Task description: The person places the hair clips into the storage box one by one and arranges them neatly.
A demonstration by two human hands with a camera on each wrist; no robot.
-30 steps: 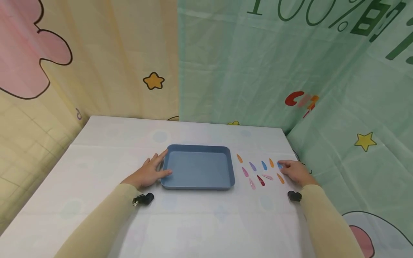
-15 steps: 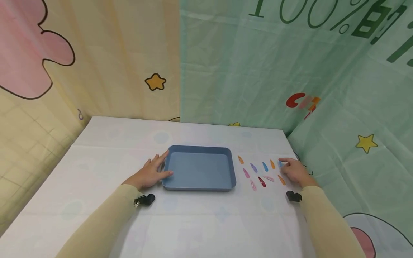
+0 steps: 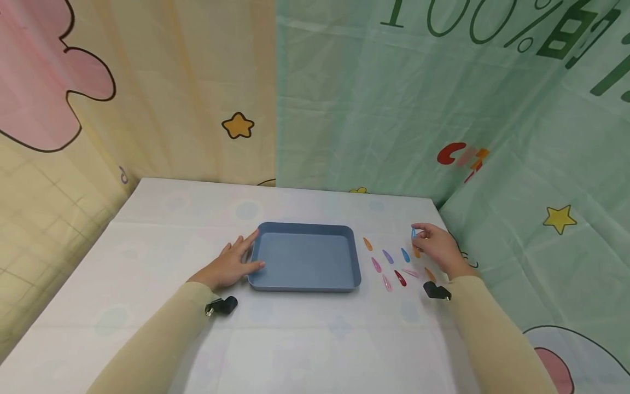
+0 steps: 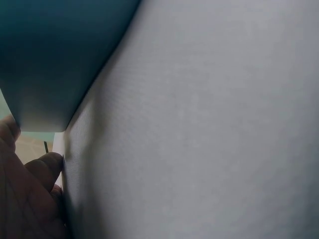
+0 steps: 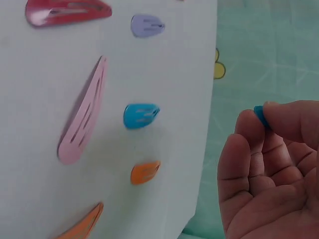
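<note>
Snap hair clips lie on the white table right of a shallow blue tray [image 3: 305,260]. My right hand [image 3: 437,249] pinches a blue hair clip [image 3: 413,233] between thumb and index finger, raised above the table. In the right wrist view only a bit of that held clip [image 5: 259,115] shows between the fingertips. Below it lie a second blue clip [image 5: 141,116] and an orange clip [image 5: 145,173]. My left hand [image 3: 226,265] rests at the tray's left side, fingers spread, thumb over the rim. The left wrist view shows the tray's outer wall [image 4: 50,64] close up.
More clips lie spread out: a dark red clip [image 3: 400,278], a purple clip [image 3: 388,256], a pink clip [image 3: 376,265] and others. The table [image 3: 315,350] ends at a green curtain [image 3: 531,180] on the right and back. Nothing lies in the tray.
My right hand has picked up the blue clip from the far right of the group, lifted it and moved slightly left. My left hand stays at the tray.
</note>
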